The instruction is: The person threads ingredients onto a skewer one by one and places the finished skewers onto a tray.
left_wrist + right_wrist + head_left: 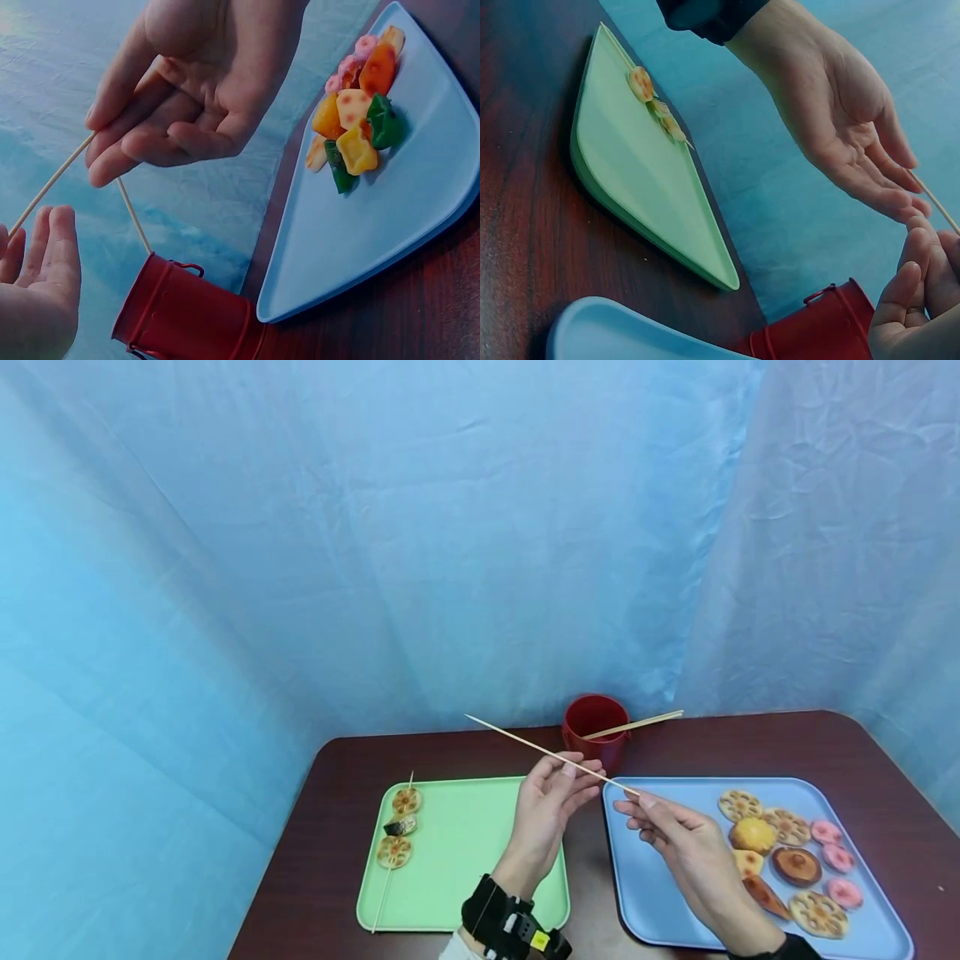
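Pinching one thin stick [525, 742], left hand [550, 810] and right hand [690, 847] point it toward ten o'clock; from the left hand, a red bucket [610, 752] stands at one o'clock.

Pale blue cloth [480, 543] hangs as backdrop behind and along both sides, slightly sheeny, with soft vertical folds. Left stretch brighter, nearly cyan; right panel greyer, finely creased, meeting the middle along a slanting line. Dark red-brown table [318, 852], far corners rounded, far edge close to the cloth; streaked wood grain in wrist views. Light soft, diffuse.
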The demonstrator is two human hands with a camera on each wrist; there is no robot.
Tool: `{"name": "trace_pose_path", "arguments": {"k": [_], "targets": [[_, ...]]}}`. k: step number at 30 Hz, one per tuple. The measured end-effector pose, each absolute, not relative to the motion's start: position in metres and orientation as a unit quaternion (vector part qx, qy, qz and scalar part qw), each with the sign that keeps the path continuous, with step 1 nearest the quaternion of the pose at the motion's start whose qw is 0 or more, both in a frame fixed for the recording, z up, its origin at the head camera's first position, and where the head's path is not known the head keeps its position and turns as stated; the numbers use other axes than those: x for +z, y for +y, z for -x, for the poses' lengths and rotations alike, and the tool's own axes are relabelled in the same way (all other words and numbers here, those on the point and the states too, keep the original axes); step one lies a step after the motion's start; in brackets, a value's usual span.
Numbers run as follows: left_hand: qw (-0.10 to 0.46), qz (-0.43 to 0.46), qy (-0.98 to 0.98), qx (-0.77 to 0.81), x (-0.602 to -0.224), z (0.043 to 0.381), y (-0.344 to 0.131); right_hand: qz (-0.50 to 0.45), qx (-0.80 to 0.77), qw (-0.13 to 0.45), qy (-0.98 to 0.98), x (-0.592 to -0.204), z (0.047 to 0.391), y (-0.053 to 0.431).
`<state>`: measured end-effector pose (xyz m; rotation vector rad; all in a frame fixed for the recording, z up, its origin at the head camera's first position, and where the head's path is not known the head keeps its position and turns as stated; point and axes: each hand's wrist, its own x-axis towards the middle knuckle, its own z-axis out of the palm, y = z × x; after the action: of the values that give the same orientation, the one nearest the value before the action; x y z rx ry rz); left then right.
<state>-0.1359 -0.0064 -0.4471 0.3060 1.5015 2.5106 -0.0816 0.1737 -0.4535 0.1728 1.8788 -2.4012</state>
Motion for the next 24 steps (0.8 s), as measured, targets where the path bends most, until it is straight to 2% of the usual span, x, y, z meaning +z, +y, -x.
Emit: {"name": "trace_pose_path", "arguments": {"k": [10,16,24], "targets": [[0.100,-0.109,0.509,0.848,-0.450,0.135,-0.006,-0.063,-0.745,0.048,0.662,-0.455,0.084,0.173],[0.068,-0.115,0.565,0.814,-0.456,0.136,-0.018,-0.088,-0.618,0.033,0.781,-0.453,0.091,0.192],[0.035,-0.155,0.673,0.722,-0.470,0.136,-0.048,-0.025,-0.476,-0.004,0.879,-0.448,0.099,0.230]]}}
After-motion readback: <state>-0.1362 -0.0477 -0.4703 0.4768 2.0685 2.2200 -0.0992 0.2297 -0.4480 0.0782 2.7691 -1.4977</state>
